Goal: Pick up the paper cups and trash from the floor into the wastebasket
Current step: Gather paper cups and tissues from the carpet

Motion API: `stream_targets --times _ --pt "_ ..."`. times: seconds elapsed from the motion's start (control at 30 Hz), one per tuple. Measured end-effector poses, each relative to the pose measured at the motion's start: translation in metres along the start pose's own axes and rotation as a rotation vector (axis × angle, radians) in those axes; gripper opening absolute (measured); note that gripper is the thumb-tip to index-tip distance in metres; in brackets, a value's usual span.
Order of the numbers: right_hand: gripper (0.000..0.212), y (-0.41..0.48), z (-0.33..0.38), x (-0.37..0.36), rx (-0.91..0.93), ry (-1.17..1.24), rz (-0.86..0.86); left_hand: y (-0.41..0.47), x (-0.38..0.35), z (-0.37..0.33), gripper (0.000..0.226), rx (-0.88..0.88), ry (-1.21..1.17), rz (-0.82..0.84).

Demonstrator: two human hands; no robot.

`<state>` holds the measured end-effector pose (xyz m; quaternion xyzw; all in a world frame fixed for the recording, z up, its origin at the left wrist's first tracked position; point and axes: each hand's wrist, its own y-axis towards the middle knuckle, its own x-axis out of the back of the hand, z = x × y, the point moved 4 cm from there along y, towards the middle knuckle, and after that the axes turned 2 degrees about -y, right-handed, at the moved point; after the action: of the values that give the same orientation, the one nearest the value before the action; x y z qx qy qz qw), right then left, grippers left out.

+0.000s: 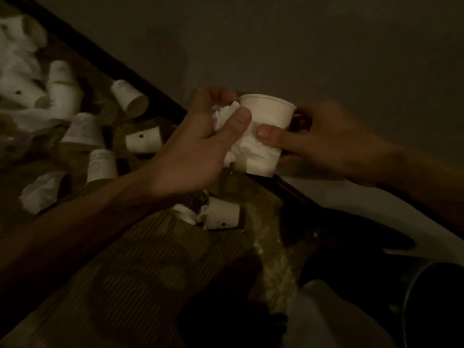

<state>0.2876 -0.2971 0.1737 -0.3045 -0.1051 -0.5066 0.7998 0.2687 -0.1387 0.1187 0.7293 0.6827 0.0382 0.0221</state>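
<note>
A white paper cup stands upright at the centre, held by my right hand with its thumb on the cup's front. My left hand grips crumpled white tissue right beside the cup's rim. More crumpled tissue is bunched against the cup's lower side. Several paper cups lie on the patterned carpet at the left, such as one tipped cup and another. One more cup lies below my left wrist. The dark round rim at the bottom right may be the wastebasket.
A crumpled paper wad lies at the left on the carpet. A heap of white trash fills the top left corner. A dark baseboard runs diagonally along the wall. The scene is dim.
</note>
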Motion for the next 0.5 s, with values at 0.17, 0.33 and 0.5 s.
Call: stream_targets --times 0.17,0.33,0.5 --pt "0.058 -0.067 -0.04 0.065 0.077 -0.038 -0.246 -0.004 -0.085 -0.033 0.013 -0.085 -0.108 0.229" --pt "0.059 -0.181 -0.103 0.108 -0.029 0.064 -0.432 -0.06 -0.198 -0.051 0.011 -0.174 -0.009 0.379" --pt "0.064 -0.289 -0.18 0.137 -0.197 0.049 -0.657 -0.104 -0.307 -0.056 0.01 -0.125 -0.08 0.692"
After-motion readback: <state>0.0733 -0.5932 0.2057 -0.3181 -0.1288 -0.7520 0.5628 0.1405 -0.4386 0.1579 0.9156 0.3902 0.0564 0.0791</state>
